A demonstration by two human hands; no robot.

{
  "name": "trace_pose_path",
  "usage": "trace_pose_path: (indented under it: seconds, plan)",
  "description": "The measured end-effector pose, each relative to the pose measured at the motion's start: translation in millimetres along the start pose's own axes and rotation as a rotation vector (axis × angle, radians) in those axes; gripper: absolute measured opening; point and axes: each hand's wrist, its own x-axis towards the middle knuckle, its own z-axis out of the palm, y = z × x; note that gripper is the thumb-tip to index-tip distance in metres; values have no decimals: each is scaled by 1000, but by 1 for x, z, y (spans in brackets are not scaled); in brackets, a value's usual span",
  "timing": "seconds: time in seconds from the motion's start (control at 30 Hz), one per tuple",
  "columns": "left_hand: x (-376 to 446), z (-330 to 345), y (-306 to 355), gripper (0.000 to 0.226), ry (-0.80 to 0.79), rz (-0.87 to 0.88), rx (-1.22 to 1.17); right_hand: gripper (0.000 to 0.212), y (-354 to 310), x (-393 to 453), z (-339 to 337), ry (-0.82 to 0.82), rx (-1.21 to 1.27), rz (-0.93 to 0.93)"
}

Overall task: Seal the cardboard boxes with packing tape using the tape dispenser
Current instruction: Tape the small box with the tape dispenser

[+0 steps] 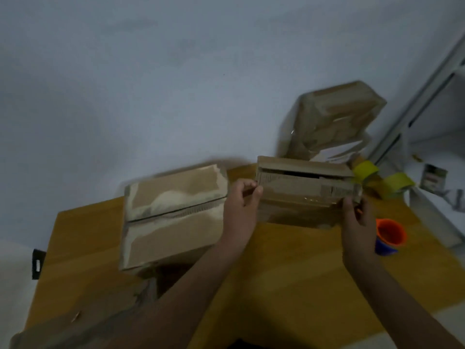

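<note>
Surface: wooden table (289, 285) against a pale wall
Near: orange-and-blue tape dispenser (388, 236) beside the right hand
Hands: left hand (242, 205) and right hand (354, 217) grip opposite ends of the small cardboard box (302, 190); flaps ajar
Left: larger box (173, 215), closed
Far: yellow tape rolls (367, 170); stacked boxes (334, 117)

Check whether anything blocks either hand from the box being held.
Nothing visible does. The left hand and right hand already grip opposite ends of the small box; the bigger box sits clear to the left.
</note>
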Motion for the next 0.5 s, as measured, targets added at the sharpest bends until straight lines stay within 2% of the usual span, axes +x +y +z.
trace_pose_path:
  seconds: [0.13,0.2,0.3,0.4,0.5]
  plan:
    - [-31,26,-52,7,-104,35,316,32,58,2,-34,-71,-164,45]
    - [-42,29,-75,9,-226,70,527,39,80,3,-46,-110,-267,77]
    - [-50,34,-96,20,-382,278,854,45,103,6,-62,-160,-326,109]
    - [-51,32,-100,23,-388,412,995,45,111,9,-70,-214,-353,89]
    - [-42,13,-107,16,-337,398,1127,47,113,12,-68,-247,-356,105]
